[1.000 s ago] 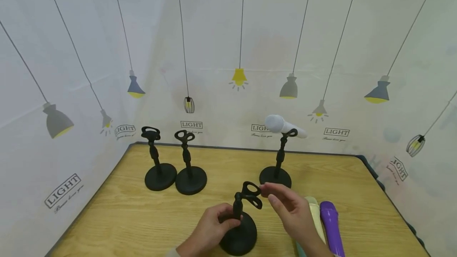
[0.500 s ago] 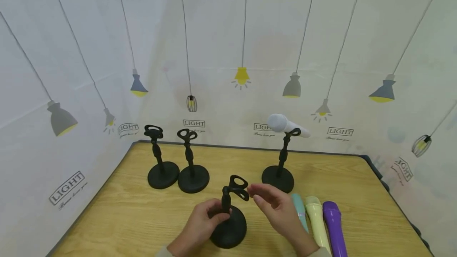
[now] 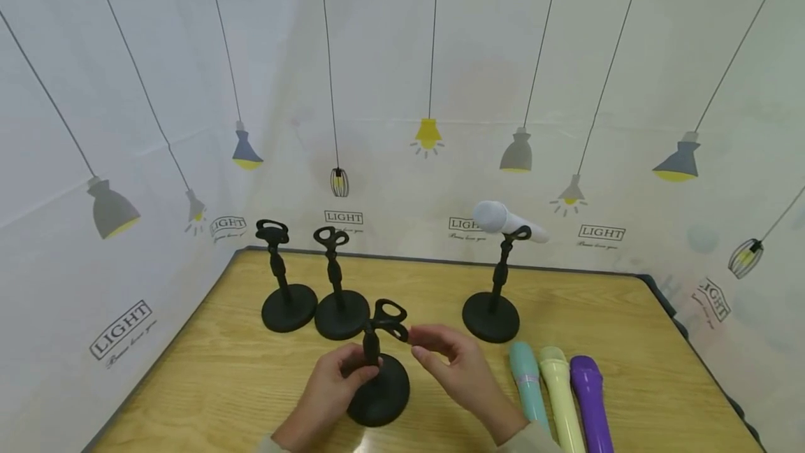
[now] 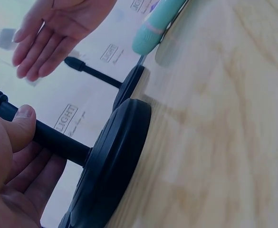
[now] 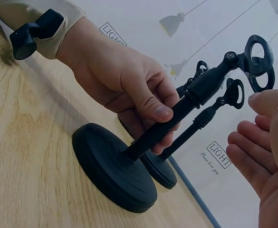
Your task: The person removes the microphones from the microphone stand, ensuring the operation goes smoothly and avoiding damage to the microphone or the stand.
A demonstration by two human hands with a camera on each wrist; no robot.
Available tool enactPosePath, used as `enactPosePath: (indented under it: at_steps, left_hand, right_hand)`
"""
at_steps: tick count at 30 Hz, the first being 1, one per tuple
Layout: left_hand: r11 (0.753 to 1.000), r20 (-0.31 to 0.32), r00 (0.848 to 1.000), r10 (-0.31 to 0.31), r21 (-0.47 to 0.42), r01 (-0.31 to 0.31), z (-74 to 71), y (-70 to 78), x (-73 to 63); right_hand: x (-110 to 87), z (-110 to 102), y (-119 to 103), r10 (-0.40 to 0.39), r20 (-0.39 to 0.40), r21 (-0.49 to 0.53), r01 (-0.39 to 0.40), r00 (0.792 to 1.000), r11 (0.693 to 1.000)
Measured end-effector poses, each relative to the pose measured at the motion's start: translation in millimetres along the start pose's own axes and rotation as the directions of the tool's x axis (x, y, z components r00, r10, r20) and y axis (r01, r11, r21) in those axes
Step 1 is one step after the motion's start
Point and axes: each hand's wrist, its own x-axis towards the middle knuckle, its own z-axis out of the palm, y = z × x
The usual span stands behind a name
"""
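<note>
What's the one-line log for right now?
left hand: grips black microphone stand | right hand: beside that stand's clip | white microphone: on another stand

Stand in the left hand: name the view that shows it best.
Right wrist view: the stand shows base, pole and clip, the left hand covering part of the pole. Head view foreshortens it from above; left wrist view shows base and pole, top cropped.

Lamp-printed white backdrop (image 3: 377, 54) around wooden table (image 3: 195, 383)
</note>
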Motion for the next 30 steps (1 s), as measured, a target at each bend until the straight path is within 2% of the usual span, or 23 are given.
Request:
enactPosePath:
  at_steps: [4,12,20,30]
  left_hand:
    - [1.000,-0.048,0.999,-0.023,0.019,0.024,-7.4,-1.3,-1.0]
    - [0.998,-0.144,0.988,-0.062,0.004,0.063,-20.7,-6.4,-3.0]
    - [0.996,-0.199,0.977,-0.080,0.022,0.086,-32.6,-8.9,-4.7]
    - [0.989,-0.298,0.951,-0.086,0.091,0.118,-53.1,-12.9,-6.6]
  right_hand:
    - [4.5,7.2,3.0,-0.006,0.033,-0.005,0.006,0.999,1.000]
    - [13.2,21.0,0.5,0.046,0.068,-0.009,-0.046,0.997,0.999]
    - [20.9,35.1,3.0,0.081,0.119,-0.012,-0.080,0.990,0.997]
    - [23.2,43.1,1.9,0.119,0.150,-0.071,-0.109,0.981,0.991]
